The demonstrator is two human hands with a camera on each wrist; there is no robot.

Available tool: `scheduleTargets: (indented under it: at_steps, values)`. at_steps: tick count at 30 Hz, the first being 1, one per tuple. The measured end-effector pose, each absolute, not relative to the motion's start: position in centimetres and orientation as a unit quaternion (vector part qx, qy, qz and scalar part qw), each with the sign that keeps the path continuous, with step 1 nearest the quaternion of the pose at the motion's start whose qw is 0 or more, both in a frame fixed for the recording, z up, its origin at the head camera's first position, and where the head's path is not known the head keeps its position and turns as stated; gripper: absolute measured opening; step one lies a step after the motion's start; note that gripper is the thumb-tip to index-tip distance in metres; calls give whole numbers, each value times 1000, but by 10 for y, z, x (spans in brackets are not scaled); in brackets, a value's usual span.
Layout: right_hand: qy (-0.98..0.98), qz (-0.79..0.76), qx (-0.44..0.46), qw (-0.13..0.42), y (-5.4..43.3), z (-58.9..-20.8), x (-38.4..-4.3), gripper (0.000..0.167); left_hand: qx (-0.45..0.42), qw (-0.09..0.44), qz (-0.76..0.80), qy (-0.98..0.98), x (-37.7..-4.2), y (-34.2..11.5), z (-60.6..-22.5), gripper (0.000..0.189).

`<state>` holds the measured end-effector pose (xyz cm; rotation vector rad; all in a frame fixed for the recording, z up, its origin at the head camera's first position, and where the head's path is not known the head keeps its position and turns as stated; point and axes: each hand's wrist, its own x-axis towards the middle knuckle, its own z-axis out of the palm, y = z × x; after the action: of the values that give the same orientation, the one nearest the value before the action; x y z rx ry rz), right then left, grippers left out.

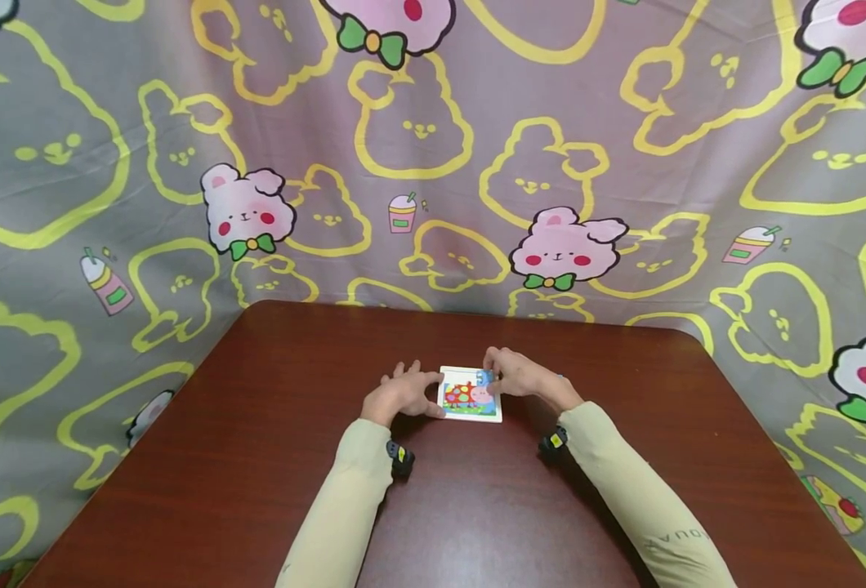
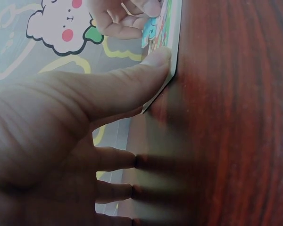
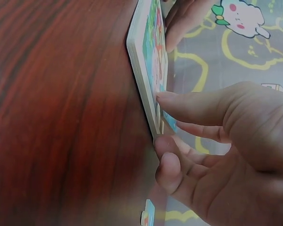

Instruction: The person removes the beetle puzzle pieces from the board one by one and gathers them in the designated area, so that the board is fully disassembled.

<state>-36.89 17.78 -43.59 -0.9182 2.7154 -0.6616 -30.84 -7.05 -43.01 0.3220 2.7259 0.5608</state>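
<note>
A white-framed picture puzzle [image 1: 470, 416] lies on the table, showing a red dotted ladybug-like figure with a pink face over green and blue. My left hand [image 1: 406, 394] is at its left side. The left thumb [image 2: 127, 87] presses on the near corner of the frame, while other fingers reach out straight to the tabletop. At the far right corner, my right hand [image 1: 517, 374] pinches a blue puzzle piece [image 1: 484, 378] between thumb and fingers. That piece [image 3: 169, 121] is partly hidden by the thumb in the right wrist view.
Another loose puzzle piece [image 3: 149, 213] lies on the table beyond the right hand. The brown wooden table [image 1: 256, 457] has a patterned cloth [image 1: 433, 147] hanging behind it and along both sides. Both wrists carry small black devices [image 1: 400, 459].
</note>
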Motion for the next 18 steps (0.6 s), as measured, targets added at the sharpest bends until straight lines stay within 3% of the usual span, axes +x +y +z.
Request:
scheduleTargets:
  at_steps: [18]
  values:
    - [917,-230,-314,91,175,-435,-368,31,113,170,196,959,-308,-71,-428,70]
